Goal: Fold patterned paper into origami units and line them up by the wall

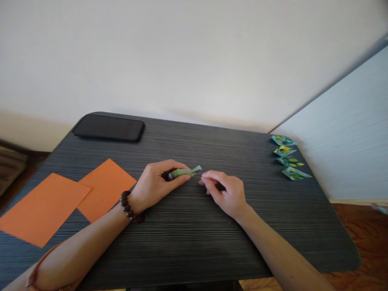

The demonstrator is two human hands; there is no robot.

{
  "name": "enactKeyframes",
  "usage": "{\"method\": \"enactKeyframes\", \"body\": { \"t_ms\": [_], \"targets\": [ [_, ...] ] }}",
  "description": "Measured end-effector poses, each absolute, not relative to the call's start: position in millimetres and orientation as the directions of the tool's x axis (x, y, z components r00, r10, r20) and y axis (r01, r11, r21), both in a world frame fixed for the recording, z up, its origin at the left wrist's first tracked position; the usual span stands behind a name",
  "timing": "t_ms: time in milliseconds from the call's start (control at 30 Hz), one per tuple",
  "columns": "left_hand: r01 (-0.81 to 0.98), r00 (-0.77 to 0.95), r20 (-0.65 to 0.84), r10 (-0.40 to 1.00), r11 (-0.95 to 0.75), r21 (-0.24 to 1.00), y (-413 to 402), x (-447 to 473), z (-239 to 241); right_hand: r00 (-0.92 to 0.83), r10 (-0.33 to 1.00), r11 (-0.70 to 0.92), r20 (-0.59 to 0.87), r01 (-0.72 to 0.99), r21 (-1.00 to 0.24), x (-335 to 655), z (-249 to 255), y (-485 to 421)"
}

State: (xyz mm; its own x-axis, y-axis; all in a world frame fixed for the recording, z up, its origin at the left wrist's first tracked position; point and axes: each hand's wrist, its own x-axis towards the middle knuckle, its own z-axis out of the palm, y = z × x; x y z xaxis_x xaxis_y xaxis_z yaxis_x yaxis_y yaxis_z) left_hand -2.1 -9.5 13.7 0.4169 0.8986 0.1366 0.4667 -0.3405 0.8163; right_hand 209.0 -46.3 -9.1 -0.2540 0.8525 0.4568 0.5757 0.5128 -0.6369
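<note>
My left hand (159,180), with a dark bead bracelet (129,206) at the wrist, pinches a small folded paper piece (182,173) between thumb and fingers. The paper is light green with a purple patch, and its narrow end points right, past the fingertips. Close to that end is my right hand (226,190), its thumb and index fingertips drawn together just apart from the paper. Whether anything tiny sits between those fingertips is too small to make out. Both hands are over the middle of the dark table (182,250).
Two orange paper squares (48,206) overlap at the left. A black phone (109,127) lies at the back left. Several folded green-and-yellow paper pieces (292,161) stand in a row along the right edge. A white wall (188,60) rises behind, and a pale panel (342,133) stands right.
</note>
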Motion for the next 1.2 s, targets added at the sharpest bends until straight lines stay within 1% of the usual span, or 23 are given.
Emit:
{"method": "enactKeyframes", "body": {
  "t_ms": [100, 333, 400, 467, 567, 667, 767, 933, 1100, 1200],
  "targets": [
    [0.452, 0.439, 0.121, 0.891, -0.335, 0.827, -11, -1, 14, -0.269, 0.830, 0.539, 0.489, 0.611, -0.579, 208, -10, -46],
    [0.413, 0.511, 0.101, 0.854, -0.347, 0.842, -14, 1, 14, -0.255, 0.854, 0.497, 0.453, 0.657, -0.567, 208, -12, -46],
    [0.404, 0.518, 0.127, 0.846, -0.372, 0.836, -14, 1, 14, -0.264, 0.863, 0.489, 0.431, 0.650, -0.581, 208, -12, -45],
    [0.376, 0.536, 0.190, 0.822, -0.435, 0.818, -13, 1, 11, -0.281, 0.869, 0.486, 0.407, 0.638, -0.598, 207, -12, -45],
    [0.338, 0.559, 0.324, 0.763, -0.567, 0.751, -12, 0, 7, -0.313, 0.870, 0.490, 0.381, 0.630, -0.603, 206, -12, -45],
    [0.345, 0.565, 0.444, 0.695, -0.688, 0.639, -11, -1, 4, -0.357, 0.873, 0.487, 0.332, 0.642, -0.592, 205, -11, -44],
    [0.365, 0.579, 0.503, 0.641, -0.756, 0.543, -11, -1, 3, -0.393, 0.877, 0.478, 0.277, 0.655, -0.585, 205, -9, -44],
    [0.394, 0.608, 0.494, 0.621, -0.777, 0.491, -13, 0, 5, -0.407, 0.877, 0.477, 0.255, 0.682, -0.555, 205, -10, -45],
    [0.402, 0.598, 0.472, 0.648, -0.752, 0.523, -14, 0, 6, -0.346, 0.893, 0.450, 0.288, 0.657, -0.605, 204, -12, -45],
    [0.400, 0.593, 0.467, 0.656, -0.743, 0.536, -13, 0, 5, -0.363, 0.888, 0.458, 0.281, 0.658, -0.597, 205, -11, -45]
  ]
}}
